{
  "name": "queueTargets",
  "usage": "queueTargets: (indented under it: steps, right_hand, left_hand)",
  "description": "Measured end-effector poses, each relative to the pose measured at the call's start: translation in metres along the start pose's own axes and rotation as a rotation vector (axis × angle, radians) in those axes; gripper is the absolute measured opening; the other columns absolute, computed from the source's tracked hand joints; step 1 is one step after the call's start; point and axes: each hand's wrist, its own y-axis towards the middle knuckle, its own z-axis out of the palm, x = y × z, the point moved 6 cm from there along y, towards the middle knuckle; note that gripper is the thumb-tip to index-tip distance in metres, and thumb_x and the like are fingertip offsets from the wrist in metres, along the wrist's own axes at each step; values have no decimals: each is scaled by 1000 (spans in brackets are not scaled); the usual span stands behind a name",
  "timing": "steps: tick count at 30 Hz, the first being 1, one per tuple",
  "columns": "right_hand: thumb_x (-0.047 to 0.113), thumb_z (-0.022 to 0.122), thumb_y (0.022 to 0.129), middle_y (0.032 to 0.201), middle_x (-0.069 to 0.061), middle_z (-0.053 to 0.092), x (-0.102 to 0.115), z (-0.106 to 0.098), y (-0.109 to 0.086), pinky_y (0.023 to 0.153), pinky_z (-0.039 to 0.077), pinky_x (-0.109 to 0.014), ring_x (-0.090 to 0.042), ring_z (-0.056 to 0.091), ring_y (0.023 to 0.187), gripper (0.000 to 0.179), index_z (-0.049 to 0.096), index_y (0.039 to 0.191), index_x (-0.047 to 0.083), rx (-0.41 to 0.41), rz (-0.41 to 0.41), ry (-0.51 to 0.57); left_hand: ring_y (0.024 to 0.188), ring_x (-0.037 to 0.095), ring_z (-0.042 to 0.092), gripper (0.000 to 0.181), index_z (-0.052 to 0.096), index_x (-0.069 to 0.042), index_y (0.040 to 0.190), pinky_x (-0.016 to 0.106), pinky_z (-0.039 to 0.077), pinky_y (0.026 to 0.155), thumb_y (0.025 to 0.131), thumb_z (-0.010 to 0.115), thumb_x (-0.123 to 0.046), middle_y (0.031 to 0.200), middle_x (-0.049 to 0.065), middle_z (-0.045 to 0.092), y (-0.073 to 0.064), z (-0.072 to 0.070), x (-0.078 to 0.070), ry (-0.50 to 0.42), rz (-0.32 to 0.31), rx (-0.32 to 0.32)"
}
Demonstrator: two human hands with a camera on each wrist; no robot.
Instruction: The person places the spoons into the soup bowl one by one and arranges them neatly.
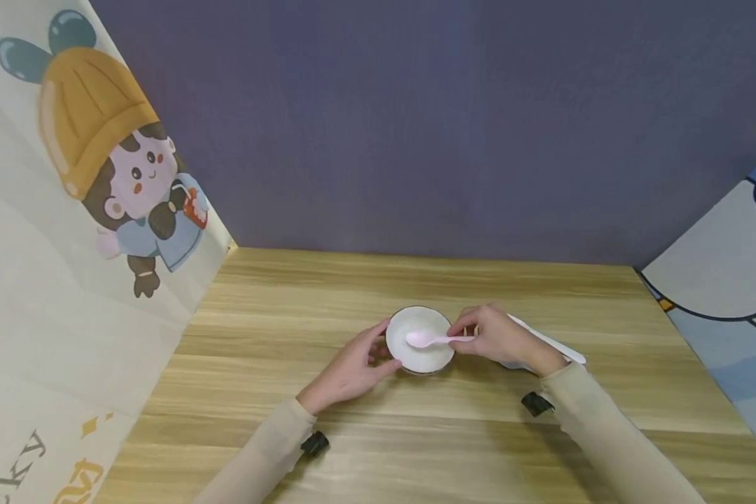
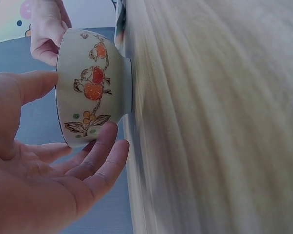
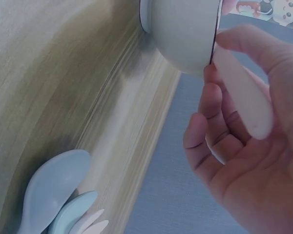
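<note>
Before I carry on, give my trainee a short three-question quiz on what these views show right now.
1. Which hand pinches the slim, pale pink spoon?
2. True or false: the left hand holds the round white bowl with the orange-and-red printed pattern.
3. As the head view shows it, where does the spoon's head appear? (a) outside the bowl's rim, to the left; (b) outside the rim, on the far side; (c) inside the rim.

Key: 1. The right hand. 2. True. 3. c.
</note>
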Motion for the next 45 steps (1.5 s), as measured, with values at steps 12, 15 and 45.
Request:
queueTargets:
  steps: [12,15,45]
  right_hand:
    - [21,87,88,91,12,74,-2,2,2,70,49,-22,-5,59,80,10,86,98,19,-31,-34,14]
    - [21,87,89,91,13,74,-2,2,1,70,50,-22,-4,59,79,10,86,98,19,-34,-44,17]
    - [22,80,97,88,8,75,-35,-39,-43,68,54,-24,-7,62,79,12,84,107,18,-168,78,87]
  left_hand:
    - [116,23,69,83,32,-7,167,46,57,103,101,75,-29,157,13,54,-1,-1,1,-34,1,-6]
    - [116,22,69,82,32,-7,167,45,58,103,101,75,-30,157,13,55,-1,-1,3,-31,1,-6]
    - [117,22,69,82,32,-9,168,45,58,103,101,76,-29,157,11,55,0,2,4,-25,0,4]
